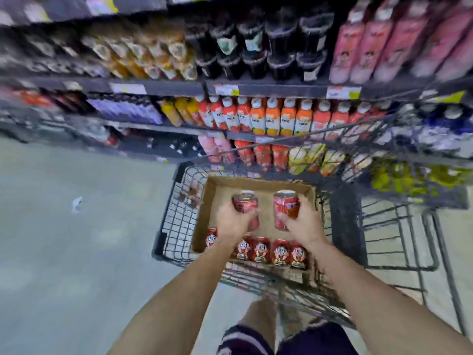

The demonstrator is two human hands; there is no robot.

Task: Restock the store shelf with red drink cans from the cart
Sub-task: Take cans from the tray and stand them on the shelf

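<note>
Holding 2 red cans over the box (212, 193), 1 per hand: left hand (234, 221) wrapped around the left can (245, 203), right hand (305, 222) wrapped around the right can (285, 208). Both cans are clear of the box floor, tops tilted away from the camera, silver lids visible. Left can is partly covered by the fingers; right can shows most of its side. The hands are near each other but apart, forearms reaching in from the bottom of the frame. More cans remain in the box: a row (271, 251) along the near wall, lying with cartoon-face labels up, 5 visible; the leftmost one sits apart from the other 4, with the left wrist crossing over the gap. Rest of the box floor is bare cardboard. Box sits inside the black wire cart (176, 221), against its right side; a small brownish item (190, 194) lies in the cart just left of the box, too blurred to identify. Cart faces the shelf (281, 89). Shelf tiers hold dark bottles, pink cartons, a row of orange and red juice bottles with white caps, and red and yellow packs on the lower tier. Price tags run along the shelf edges, unreadable. Grey floor (76, 252) to the left, with 1 small white scrap (76, 203) on it. Heavy motion blur at the frame edges.
</note>
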